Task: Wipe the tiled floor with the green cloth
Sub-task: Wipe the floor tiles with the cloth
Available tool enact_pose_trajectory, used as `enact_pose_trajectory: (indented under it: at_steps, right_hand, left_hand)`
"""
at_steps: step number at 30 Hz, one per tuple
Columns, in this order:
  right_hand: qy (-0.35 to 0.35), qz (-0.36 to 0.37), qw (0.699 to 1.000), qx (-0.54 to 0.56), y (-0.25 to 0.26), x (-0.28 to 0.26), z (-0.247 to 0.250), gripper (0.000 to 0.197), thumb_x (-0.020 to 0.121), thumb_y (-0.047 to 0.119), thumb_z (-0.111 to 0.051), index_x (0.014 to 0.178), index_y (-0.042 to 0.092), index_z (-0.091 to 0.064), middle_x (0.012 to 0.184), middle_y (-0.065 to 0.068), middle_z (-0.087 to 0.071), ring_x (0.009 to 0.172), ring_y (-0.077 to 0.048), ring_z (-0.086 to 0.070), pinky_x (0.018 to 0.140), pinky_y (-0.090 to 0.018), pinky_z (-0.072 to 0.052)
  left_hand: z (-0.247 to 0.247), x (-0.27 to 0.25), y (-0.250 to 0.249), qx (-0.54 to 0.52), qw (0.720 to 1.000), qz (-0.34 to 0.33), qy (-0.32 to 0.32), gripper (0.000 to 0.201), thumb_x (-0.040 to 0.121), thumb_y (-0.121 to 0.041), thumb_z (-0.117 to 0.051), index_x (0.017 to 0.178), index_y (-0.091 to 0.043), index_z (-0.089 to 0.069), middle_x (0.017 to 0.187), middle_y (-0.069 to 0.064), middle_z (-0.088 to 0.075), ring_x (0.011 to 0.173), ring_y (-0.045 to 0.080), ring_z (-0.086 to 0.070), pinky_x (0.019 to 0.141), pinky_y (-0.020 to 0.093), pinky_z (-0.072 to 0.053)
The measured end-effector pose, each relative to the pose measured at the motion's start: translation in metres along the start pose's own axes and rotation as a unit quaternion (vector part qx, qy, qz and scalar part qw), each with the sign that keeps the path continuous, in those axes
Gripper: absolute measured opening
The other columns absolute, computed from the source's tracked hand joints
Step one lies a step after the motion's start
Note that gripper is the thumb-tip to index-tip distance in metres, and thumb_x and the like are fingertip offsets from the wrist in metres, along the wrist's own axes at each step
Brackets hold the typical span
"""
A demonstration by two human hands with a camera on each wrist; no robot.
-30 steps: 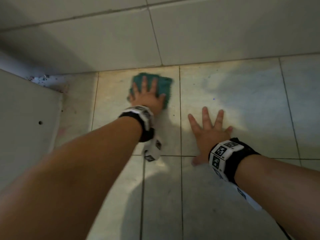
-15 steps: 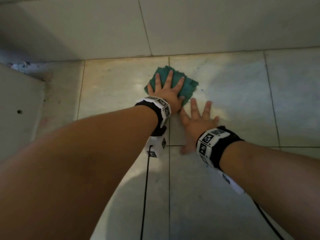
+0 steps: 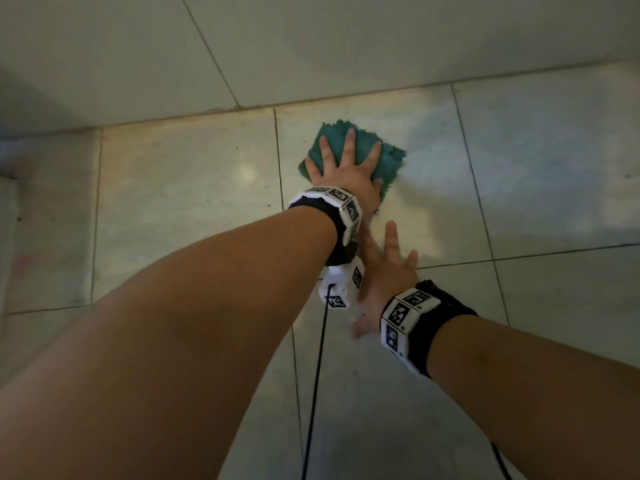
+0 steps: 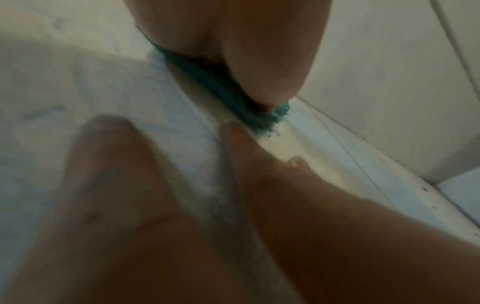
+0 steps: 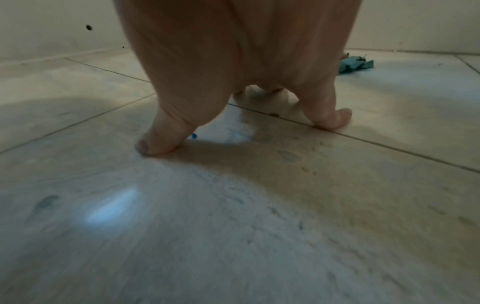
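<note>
At twelve o'clock, my left hand [image 3: 346, 174] presses the green cloth [image 3: 388, 161] flat, fingers straight. I'd keep even pressure on the tiled floor [image 3: 554, 188]; my right hand [image 3: 384, 282] braces, spread open, at six o'clock.

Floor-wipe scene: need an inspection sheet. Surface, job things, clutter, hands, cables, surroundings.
Surface: tiled floor, pale tiles with dark grout lines, faint smudges and small specks.
Job's things: green cloth flat on the floor near the wall, edges frayed.
Clutter: a tiny blue speck on the floor by the right thumb; otherwise nothing seen.
Hands: left hand pressed flat on the cloth, fingers spread; right hand spread on bare floor, holding nothing.
Cables: black cable hangs from the left wrist unit; another at the right forearm.
Surroundings: tiled wall meets the floor just beyond the cloth.
</note>
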State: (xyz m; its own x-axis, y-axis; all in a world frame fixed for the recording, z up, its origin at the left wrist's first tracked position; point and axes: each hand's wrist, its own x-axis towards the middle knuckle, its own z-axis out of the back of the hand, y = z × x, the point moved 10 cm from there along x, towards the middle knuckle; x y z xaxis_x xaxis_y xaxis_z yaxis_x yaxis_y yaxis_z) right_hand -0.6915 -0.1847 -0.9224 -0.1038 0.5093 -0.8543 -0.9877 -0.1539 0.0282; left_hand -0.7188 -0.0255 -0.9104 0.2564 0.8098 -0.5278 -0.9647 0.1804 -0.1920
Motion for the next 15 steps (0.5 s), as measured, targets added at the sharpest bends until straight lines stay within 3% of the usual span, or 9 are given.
enact_pose_trajectory:
  at_steps: [5,13,15]
  right_hand:
    - [-0.027,0.02,0.999,0.014,0.005,-0.003,0.006,0.146,0.062,0.056,-0.088,0.148,0.043,0.03,0.153,-0.002,0.046,0.138,-0.051,0.036,0.112,-0.075,-0.005]
    - [-0.058,0.034,0.998,-0.002,0.004,-0.008,0.007,0.138,0.061,0.057,-0.088,0.154,0.042,0.013,0.154,-0.001,0.044,0.14,-0.05,0.034,0.109,-0.077,-0.009]
    - [-0.069,0.034,0.997,-0.004,0.005,-0.01,0.008,0.14,0.061,0.056,-0.088,0.153,0.043,0.017,0.155,-0.002,0.043,0.141,-0.049,0.032,0.11,-0.077,-0.011]
  left_hand:
    - [-0.005,-0.023,0.024,0.058,0.998,-0.022,0.021,0.06,0.102,-0.053,-0.028,0.151,-0.053,0.007,0.161,-0.008,0.027,0.146,0.038,0.024,0.117,0.062,0.007]
    - [-0.05,-0.114,0.084,0.084,0.996,-0.009,0.021,0.062,0.102,-0.053,-0.029,0.148,-0.056,0.012,0.16,-0.008,0.028,0.147,0.038,0.023,0.119,0.06,0.005]
    - [-0.068,-0.144,0.091,0.088,0.996,-0.003,0.029,0.063,0.102,-0.053,-0.029,0.148,-0.055,0.014,0.16,-0.007,0.03,0.147,0.038,0.023,0.119,0.06,0.004]
